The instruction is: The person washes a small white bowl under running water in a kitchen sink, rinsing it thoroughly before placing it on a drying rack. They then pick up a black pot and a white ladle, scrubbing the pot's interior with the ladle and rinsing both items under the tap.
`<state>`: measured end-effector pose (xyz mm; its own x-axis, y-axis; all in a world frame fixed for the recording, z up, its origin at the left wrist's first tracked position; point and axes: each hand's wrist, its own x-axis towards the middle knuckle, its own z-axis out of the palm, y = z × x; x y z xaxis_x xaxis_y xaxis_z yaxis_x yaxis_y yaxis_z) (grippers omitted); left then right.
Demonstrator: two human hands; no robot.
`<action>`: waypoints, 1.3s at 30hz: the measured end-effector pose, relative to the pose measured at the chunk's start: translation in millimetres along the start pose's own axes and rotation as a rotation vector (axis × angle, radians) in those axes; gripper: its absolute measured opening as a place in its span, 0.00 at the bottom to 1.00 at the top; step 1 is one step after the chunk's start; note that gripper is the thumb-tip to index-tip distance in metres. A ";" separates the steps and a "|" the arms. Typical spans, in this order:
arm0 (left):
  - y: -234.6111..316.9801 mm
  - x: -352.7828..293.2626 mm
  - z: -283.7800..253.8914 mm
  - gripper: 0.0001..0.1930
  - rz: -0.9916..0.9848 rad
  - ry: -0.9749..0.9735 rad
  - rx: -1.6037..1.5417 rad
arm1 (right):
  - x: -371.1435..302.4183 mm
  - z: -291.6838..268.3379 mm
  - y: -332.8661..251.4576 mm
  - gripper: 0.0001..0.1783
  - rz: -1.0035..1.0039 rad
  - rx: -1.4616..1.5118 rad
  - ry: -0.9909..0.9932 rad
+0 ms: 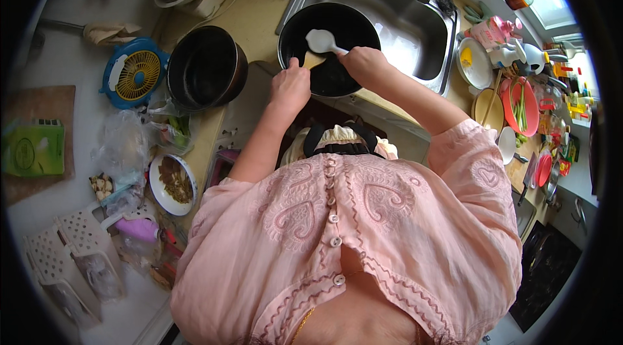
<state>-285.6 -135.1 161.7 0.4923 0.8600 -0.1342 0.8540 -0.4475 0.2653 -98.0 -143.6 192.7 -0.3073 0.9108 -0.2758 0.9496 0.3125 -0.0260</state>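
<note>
Black pan (329, 77) sat by the sink (412, 40); right hand (363, 64) gripped a white spoon (320, 40) over it, left hand (291, 87) at its rim, hold unclear; likely stirring or scooping, next move needed a steady pan

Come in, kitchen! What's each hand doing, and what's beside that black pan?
Left hand at the black pan's near-left rim, grip unclear. Right hand closed on white ladle, over the pan. Black pot left, standing apart.

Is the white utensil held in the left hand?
No, the right hand grips the handle of the white utensil, its head showing against the dark inside of the black pan.
</note>
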 end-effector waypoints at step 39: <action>-38.4 -30.0 -33.9 0.17 -0.374 -0.257 -1.526 | -47.6 24.3 10.4 0.20 0.211 0.447 0.252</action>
<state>-338.9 -135.4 187.8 0.4518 0.7271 -0.5170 0.0434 0.5609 0.8267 -72.0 -190.3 182.3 -0.0609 0.9948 -0.0816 0.9094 0.0216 -0.4153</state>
